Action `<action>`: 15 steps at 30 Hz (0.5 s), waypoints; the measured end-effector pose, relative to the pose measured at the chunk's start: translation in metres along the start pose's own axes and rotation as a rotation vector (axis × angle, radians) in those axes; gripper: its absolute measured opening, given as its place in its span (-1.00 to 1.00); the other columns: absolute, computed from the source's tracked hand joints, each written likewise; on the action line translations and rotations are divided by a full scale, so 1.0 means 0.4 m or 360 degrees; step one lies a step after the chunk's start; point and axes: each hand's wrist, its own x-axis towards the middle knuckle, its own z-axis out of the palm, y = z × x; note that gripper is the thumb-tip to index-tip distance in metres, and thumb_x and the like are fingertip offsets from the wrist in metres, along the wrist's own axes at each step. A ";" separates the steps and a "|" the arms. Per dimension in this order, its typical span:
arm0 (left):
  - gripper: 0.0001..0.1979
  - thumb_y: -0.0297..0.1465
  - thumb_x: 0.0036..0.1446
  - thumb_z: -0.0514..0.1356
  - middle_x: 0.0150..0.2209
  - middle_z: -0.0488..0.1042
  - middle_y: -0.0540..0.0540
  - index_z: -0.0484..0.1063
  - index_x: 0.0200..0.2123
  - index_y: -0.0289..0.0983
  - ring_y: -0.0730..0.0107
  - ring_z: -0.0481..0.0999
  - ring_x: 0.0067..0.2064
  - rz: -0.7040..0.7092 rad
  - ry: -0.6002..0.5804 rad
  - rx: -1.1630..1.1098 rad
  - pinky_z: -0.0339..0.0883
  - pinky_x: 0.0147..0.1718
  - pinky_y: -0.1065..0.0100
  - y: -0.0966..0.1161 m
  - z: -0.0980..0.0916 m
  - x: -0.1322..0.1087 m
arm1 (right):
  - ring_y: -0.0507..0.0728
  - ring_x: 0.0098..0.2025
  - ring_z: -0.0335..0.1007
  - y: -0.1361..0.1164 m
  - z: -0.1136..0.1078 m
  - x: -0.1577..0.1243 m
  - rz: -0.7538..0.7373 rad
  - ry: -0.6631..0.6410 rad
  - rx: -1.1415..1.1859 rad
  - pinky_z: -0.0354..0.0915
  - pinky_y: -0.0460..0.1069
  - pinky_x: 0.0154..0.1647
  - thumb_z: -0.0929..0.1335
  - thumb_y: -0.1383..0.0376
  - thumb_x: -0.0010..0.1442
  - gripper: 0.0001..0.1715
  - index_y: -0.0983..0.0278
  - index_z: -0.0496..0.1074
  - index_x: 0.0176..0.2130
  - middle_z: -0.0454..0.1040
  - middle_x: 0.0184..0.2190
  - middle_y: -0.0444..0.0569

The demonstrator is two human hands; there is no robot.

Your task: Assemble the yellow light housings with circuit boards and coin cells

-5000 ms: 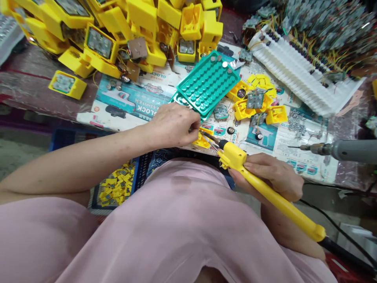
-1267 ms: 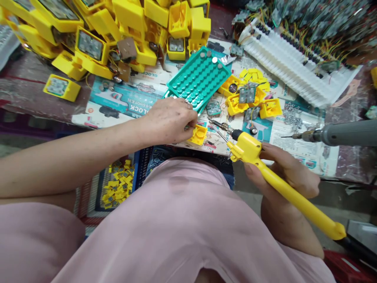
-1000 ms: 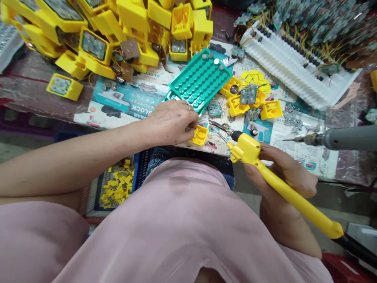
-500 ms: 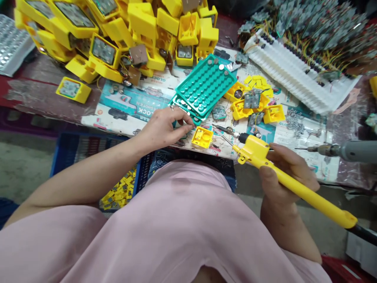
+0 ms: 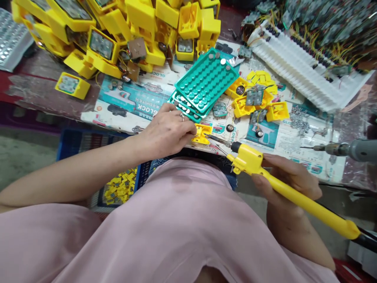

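Uncomfortably tight quarters

The right hand is wrapped round what looks like a yellow soldering gun, its end at the right side of a small yellow case on the bench's near edge. The left hand has thumb and fingers drawn together at the case's left side; whether they pinch anything, I cannot tell. If the metal is hot, a slip leftward could burn those fingers or melt plastic; a poorly steadied case could get pushed off the edge. Just beyond, stacked green trays with silvery discs crowd the left hand and could be nudged. Rightward, loose yellow housings and a grey drill-like tool limit room.
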 end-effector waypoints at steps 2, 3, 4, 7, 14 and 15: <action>-0.69 -0.35 0.24 0.02 -0.39 0.60 -0.07 0.56 -0.38 -0.20 0.25 0.54 -0.26 -0.0018 -0.0057 0.0044 0.27 0.00 0.10 0.003 -0.010 0.008 | 0.11 -0.41 0.60 -0.014 0.013 0.021 -0.0234 0.0029 0.0074 0.56 -0.07 -0.44 0.56 0.33 -0.04 -0.42 0.18 0.52 0.02 0.64 -0.33 -0.08; -0.70 -0.35 0.22 0.03 -0.40 0.60 -0.07 0.55 -0.39 -0.21 0.26 0.54 -0.26 -0.0031 -0.0101 0.0060 0.27 0.00 0.11 0.004 -0.015 0.013 | 0.12 -0.42 0.60 -0.021 0.019 0.032 -0.0316 0.0024 0.0097 0.56 -0.07 -0.46 0.56 0.35 -0.04 -0.43 0.21 0.51 0.01 0.63 -0.36 -0.08; -0.71 -0.35 0.20 0.04 -0.40 0.60 -0.07 0.55 -0.41 -0.21 0.26 0.54 -0.26 -0.0045 -0.0151 0.0070 0.27 -0.02 0.13 0.005 -0.019 0.018 | 0.12 -0.43 0.60 -0.026 0.024 0.041 -0.0359 0.0011 0.0106 0.55 -0.07 -0.49 0.56 0.36 -0.03 -0.47 0.22 0.52 -0.03 0.62 -0.40 -0.09; -0.75 -0.32 0.15 0.07 -0.42 0.58 -0.03 0.54 -0.41 -0.21 0.29 0.54 -0.29 -0.0095 -0.0279 0.0073 0.28 -0.09 0.21 0.005 -0.027 0.034 | 0.13 -0.49 0.59 -0.033 0.033 0.062 -0.0396 -0.0030 0.0047 0.52 -0.09 -0.57 0.56 0.37 -0.02 -0.66 0.23 0.50 -0.20 0.58 -0.50 -0.13; -0.72 -0.28 0.09 0.05 -0.51 0.51 0.00 0.56 -0.41 -0.21 0.34 0.51 -0.35 -0.0078 -0.0358 0.0117 0.31 -0.20 0.31 -0.003 -0.029 0.051 | 0.14 -0.55 0.57 -0.034 0.036 0.086 -0.0576 -0.0109 -0.0055 0.49 -0.11 -0.59 0.55 0.36 0.00 -0.73 0.25 0.43 -0.31 0.56 -0.57 -0.11; -0.72 -0.28 0.08 0.06 -0.52 0.50 0.00 0.56 -0.42 -0.21 0.34 0.50 -0.36 -0.0078 -0.0354 0.0121 0.31 -0.20 0.31 -0.003 -0.029 0.052 | 0.14 -0.55 0.57 -0.036 0.036 0.088 -0.0575 -0.0133 -0.0045 0.49 -0.10 -0.59 0.54 0.36 0.01 -0.73 0.25 0.43 -0.31 0.56 -0.57 -0.11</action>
